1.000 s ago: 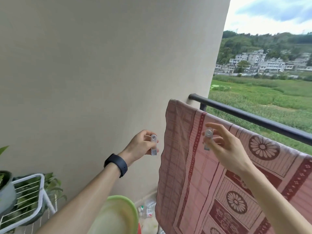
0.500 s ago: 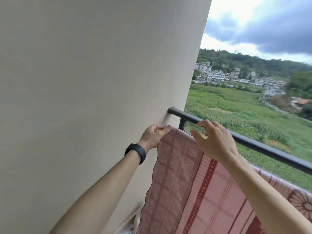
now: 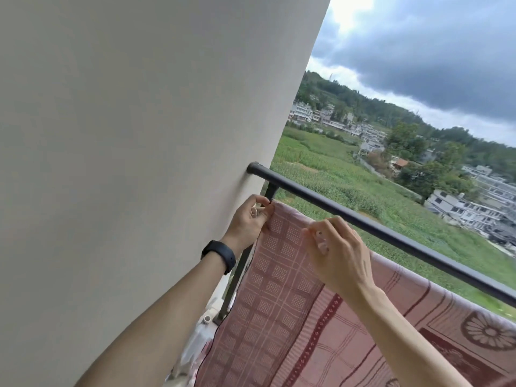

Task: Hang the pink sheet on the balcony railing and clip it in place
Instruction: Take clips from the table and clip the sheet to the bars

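Note:
The pink sheet (image 3: 282,297), patterned with dark red squares and flowers, hangs over a lower bar below the black balcony railing (image 3: 363,219). My left hand (image 3: 251,219) pinches the sheet's top left corner and has a small pale clip tucked in its curled fingers. My right hand (image 3: 335,250) pinches the sheet's top edge a little to the right, with a second pale clip (image 3: 319,234) held between its fingers. The bar under the sheet is hidden by the cloth.
A plain beige wall (image 3: 139,163) fills the left side, and the railing ends against it. A black upright post (image 3: 237,280) runs down beside the sheet's left edge. Beyond the railing lie green fields and distant houses, far below.
Both hands rose from in front of the hanging sheet to its top edge. My left hand now grips the corner. The view tilted up and closer to the railing.

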The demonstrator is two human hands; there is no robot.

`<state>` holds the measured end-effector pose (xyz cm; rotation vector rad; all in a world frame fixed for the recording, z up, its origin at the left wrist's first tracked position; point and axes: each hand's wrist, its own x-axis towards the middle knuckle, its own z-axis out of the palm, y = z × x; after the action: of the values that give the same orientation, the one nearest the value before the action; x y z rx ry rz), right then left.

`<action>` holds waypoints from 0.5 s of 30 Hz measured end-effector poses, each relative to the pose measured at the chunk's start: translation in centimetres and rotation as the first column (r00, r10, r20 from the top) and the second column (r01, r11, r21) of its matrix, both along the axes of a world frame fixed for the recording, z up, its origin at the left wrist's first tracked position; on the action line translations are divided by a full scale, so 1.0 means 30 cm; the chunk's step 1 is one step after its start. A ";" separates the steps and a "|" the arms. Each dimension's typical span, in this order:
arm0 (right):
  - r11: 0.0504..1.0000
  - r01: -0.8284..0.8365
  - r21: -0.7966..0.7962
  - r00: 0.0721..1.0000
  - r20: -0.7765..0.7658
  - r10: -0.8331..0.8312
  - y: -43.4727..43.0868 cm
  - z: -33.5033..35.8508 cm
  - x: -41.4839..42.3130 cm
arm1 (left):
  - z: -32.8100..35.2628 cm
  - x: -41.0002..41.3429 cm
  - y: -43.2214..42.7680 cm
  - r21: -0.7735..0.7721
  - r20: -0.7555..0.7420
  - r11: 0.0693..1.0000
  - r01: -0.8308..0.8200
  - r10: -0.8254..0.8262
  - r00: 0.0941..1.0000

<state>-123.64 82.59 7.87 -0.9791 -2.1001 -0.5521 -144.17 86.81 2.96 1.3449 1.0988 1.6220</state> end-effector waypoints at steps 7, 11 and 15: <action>0.858 0.191 -0.476 0.974 0.198 -0.107 0.096 0.178 -0.135 | -0.024 -0.047 0.038 0.082 0.042 0.992 -0.098 0.095 0.995; 0.798 0.162 -0.581 0.976 0.212 -0.044 0.166 0.200 -0.185 | -0.001 -0.065 0.040 0.086 0.080 0.994 -0.070 0.063 0.995; 0.779 0.110 -0.617 0.989 0.149 -0.022 0.184 0.158 -0.219 | -0.054 -0.088 0.006 -0.002 0.147 1.000 -0.004 0.005 0.989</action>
<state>-130.19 88.12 12.62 -1.4171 -2.4357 0.0841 -146.80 87.01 1.34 1.2011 1.0157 1.6941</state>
